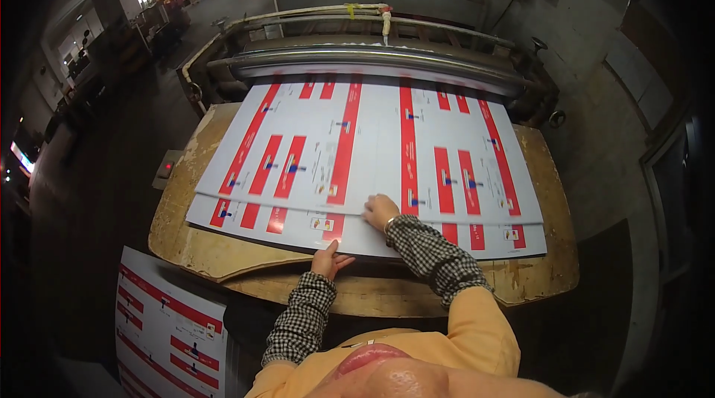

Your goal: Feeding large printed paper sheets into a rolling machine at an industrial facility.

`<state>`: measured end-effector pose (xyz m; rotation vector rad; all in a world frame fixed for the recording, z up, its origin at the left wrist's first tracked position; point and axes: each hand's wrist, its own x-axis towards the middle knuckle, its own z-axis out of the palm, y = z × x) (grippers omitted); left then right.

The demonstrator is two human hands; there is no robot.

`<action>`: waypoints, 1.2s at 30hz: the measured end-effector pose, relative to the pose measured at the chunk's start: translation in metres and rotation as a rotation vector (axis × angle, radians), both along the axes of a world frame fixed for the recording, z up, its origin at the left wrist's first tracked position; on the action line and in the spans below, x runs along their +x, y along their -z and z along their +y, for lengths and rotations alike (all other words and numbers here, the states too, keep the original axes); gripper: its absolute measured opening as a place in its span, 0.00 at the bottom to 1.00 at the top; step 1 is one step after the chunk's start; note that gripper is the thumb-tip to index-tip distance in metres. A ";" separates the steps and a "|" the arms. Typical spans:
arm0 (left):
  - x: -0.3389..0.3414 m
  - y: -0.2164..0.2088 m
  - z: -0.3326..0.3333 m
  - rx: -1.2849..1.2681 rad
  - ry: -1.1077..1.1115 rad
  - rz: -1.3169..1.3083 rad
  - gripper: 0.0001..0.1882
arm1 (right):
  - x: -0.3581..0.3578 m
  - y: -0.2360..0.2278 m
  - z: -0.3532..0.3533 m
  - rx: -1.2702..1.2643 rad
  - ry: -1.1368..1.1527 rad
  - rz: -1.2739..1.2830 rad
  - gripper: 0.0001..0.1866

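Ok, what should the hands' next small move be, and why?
Probably ease the lower white-and-red printed sheet slightly forward with the left hand: that hand is at the sheet's near edge, which sticks out past the upper white-and-red printed sheet, whose far end reaches the shiny metal roller.

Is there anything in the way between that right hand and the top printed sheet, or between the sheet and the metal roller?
Nothing visible: the right hand is at the near edge of the top printed sheet, and that sheet runs unobstructed to the metal roller.
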<state>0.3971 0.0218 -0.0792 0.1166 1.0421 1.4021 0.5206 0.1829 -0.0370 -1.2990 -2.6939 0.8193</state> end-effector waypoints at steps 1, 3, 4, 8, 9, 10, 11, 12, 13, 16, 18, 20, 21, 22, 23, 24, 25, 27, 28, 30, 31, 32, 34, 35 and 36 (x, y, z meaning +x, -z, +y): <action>0.003 0.000 0.001 0.000 0.007 0.002 0.21 | -0.001 0.009 0.006 0.096 -0.047 -0.020 0.17; 0.001 0.002 0.000 -0.041 -0.025 0.017 0.20 | -0.009 0.009 0.000 0.194 -0.113 -0.031 0.20; -0.001 0.003 -0.001 -0.034 -0.033 0.029 0.20 | -0.007 0.006 -0.023 0.220 -0.188 -0.013 0.23; -0.002 -0.003 -0.007 -0.018 -0.033 -0.015 0.18 | 0.023 0.012 -0.068 0.422 -0.411 -0.101 0.31; -0.009 0.008 -0.010 0.042 0.051 0.049 0.16 | 0.022 0.009 -0.063 0.423 -0.410 -0.098 0.31; -0.013 0.019 -0.012 0.102 0.135 0.113 0.14 | 0.019 0.004 -0.054 0.261 -0.419 -0.084 0.28; -0.013 0.021 -0.010 0.102 0.141 0.114 0.14 | 0.019 0.005 -0.047 0.097 -0.421 -0.071 0.25; -0.012 0.021 -0.009 0.051 0.111 0.070 0.13 | 0.023 0.011 -0.038 0.172 -0.463 0.086 0.18; -0.011 0.020 -0.008 0.000 0.081 0.026 0.12 | 0.025 0.018 -0.031 0.173 -0.457 0.086 0.18; -0.001 0.007 -0.004 -0.014 -0.014 0.006 0.16 | 0.019 -0.018 -0.016 -0.035 -0.408 0.276 0.11; 0.001 0.012 -0.003 -0.069 -0.076 0.018 0.18 | 0.019 -0.050 -0.020 -0.019 -0.396 0.302 0.12; 0.009 -0.021 0.000 -0.085 -0.054 0.036 0.18 | 0.026 -0.074 -0.024 -0.066 -0.368 0.268 0.14; 0.011 -0.032 0.001 -0.100 -0.032 0.059 0.18 | 0.028 -0.066 -0.025 -0.069 -0.366 0.266 0.14; 0.009 -0.018 0.001 -0.103 -0.031 0.057 0.18 | 0.030 -0.051 -0.028 -0.063 -0.385 0.260 0.14; 0.001 0.002 -0.001 -0.057 -0.034 0.021 0.18 | 0.030 -0.041 -0.033 -0.052 -0.410 0.257 0.14; -0.002 0.011 0.000 -0.014 -0.032 -0.017 0.18 | 0.030 -0.033 -0.036 -0.113 -0.382 0.275 0.14; -0.004 0.019 0.000 -0.013 -0.033 -0.016 0.18 | 0.032 -0.017 -0.038 -0.113 -0.383 0.276 0.14; -0.004 0.019 0.001 -0.035 -0.038 -0.007 0.18 | 0.038 0.008 -0.042 -0.079 -0.394 0.334 0.14; 0.000 0.016 0.001 -0.034 -0.048 0.023 0.18 | 0.041 0.014 -0.043 -0.083 -0.400 0.297 0.15; -0.001 0.012 -0.003 -0.040 -0.048 0.031 0.18 | 0.035 -0.004 -0.042 -0.153 -0.404 0.212 0.15; -0.002 0.011 -0.004 -0.044 -0.040 0.038 0.18 | 0.032 -0.011 -0.037 -0.221 -0.399 0.124 0.16; -0.002 0.011 -0.005 -0.046 -0.041 0.039 0.18 | 0.028 -0.010 -0.032 -0.222 -0.400 0.125 0.16; 0.000 0.012 -0.001 -0.067 -0.029 0.007 0.18 | 0.020 0.006 -0.010 -0.178 -0.362 0.195 0.14; 0.002 0.013 0.004 -0.068 -0.021 0.001 0.18 | 0.015 0.024 0.006 -0.002 -0.326 0.250 0.14; 0.001 0.014 0.003 -0.049 -0.011 0.018 0.19 | 0.006 0.005 0.004 -0.040 -0.117 0.181 0.15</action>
